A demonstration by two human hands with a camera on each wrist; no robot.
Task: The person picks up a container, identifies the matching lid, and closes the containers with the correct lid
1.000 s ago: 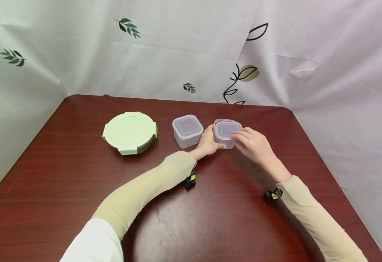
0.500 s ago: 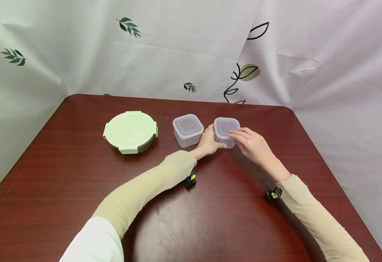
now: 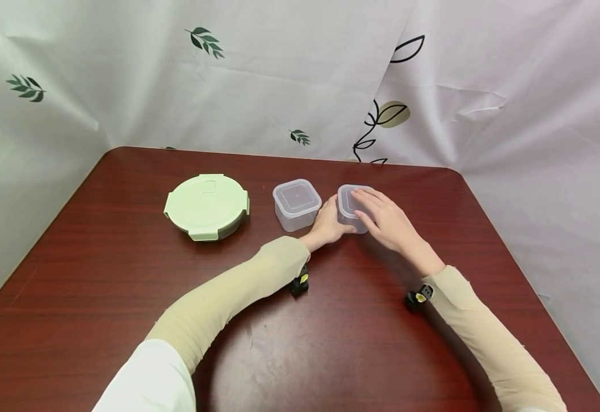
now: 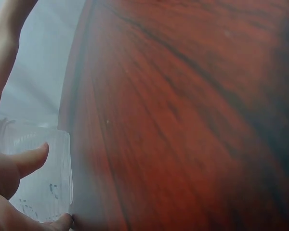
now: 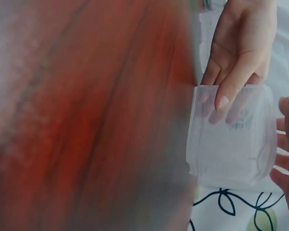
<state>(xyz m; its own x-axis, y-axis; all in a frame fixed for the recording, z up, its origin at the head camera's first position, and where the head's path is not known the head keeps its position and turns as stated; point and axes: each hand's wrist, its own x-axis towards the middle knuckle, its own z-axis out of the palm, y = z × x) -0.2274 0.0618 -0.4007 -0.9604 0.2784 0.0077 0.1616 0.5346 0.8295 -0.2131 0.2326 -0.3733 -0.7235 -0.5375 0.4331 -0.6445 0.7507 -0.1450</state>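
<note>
A clear, squarish plastic food container (image 3: 360, 225) with a translucent lid (image 3: 348, 201) stands upright near the back of the table. My left hand (image 3: 326, 222) holds its left side, the thumb across the front wall. In the right wrist view the left fingers show through the container (image 5: 226, 149). On top, my right hand (image 3: 388, 220) lies with extended fingers over the lid's right part, covering much of it. Seen from the left wrist, the left thumb (image 4: 31, 161) lies along the container wall (image 4: 53, 183). Just left of that hand sits a second lidded clear container (image 3: 297, 206).
A round container with a pale green clip lid (image 3: 207, 207) stands at the left on the dark red wooden table (image 3: 289, 355). White patterned cloth (image 3: 258, 74) hangs behind the table's back edge and along its sides.
The lid sat skewed on the right container one second ago; now it lies aligned with the rim. My right hand has moved from the lid's right edge to farther over its top, fingers spread.
</note>
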